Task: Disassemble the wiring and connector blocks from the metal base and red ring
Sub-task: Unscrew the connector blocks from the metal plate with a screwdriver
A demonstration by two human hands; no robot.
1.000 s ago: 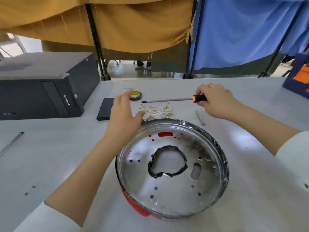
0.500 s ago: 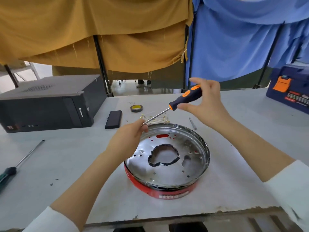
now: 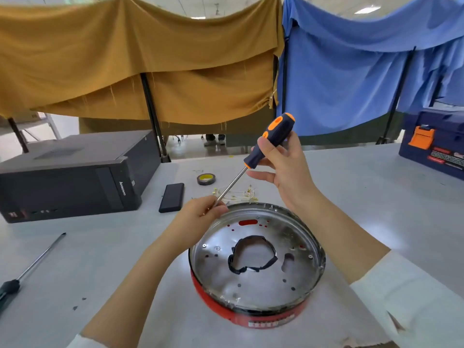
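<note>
A shiny, scuffed metal base [image 3: 256, 275] sits in a glossy red ring [image 3: 251, 318] on a matt grey table [image 3: 88, 259]; a screwdriver [image 3: 253, 159] shows a polished steel shaft and matt black-and-orange plastic handle; ochre cloth [image 3: 125, 59] and blue cloth [image 3: 364, 66] hang behind.

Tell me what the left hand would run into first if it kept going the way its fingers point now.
Probably the loose wiring lying on the table just beyond the metal base. The left hand pinches the screwdriver shaft by its tip, fingers pointing away from the person. Depth is unclear.
</note>
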